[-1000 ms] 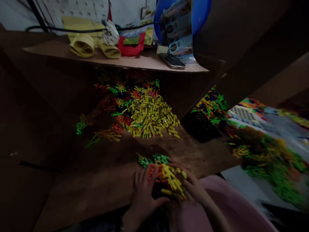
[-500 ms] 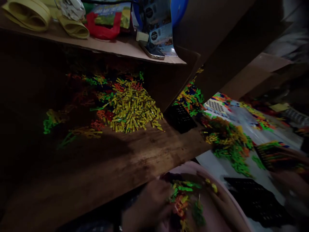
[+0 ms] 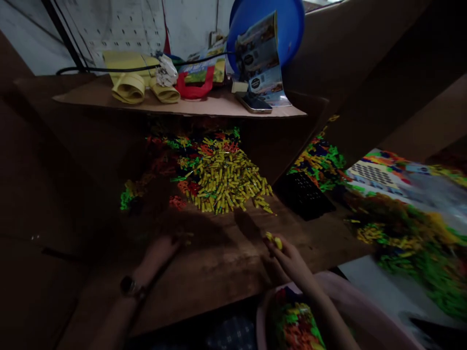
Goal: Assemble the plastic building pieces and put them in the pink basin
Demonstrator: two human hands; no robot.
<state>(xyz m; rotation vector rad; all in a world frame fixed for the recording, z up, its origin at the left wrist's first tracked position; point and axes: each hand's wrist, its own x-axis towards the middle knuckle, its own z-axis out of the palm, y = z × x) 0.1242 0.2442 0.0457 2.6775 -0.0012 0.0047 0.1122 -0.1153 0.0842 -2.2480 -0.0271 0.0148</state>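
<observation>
My left hand (image 3: 163, 250), with a watch (image 3: 127, 286) on its wrist, reaches over the wooden board. Its fingers are dark and blurred; small yellowish plastic pieces (image 3: 187, 238) show at the fingertips, and whether they are gripped is unclear. On the right, my right hand (image 3: 288, 255) is closed around a few short yellow pieces (image 3: 274, 240) above the board. Ahead of both hands lies a heap of yellow, tube-like pieces (image 3: 226, 182). Below my right forearm, a pink basin (image 3: 260, 316) holds green, orange and yellow plastic pieces (image 3: 299, 325).
A cardboard shelf (image 3: 219, 108) overhangs the heap, carrying yellow rolls (image 3: 128, 90), a phone (image 3: 255, 103) and a blue tub (image 3: 292, 34). A black perforated tray (image 3: 304, 194) stands right of the heap. More coloured pieces (image 3: 408, 238) lie on the right-hand table.
Both hands have moved from the basin up over the wooden board, the left one farther left. The view has tilted up and turned left. Yellow and green pieces at the board's left have shifted.
</observation>
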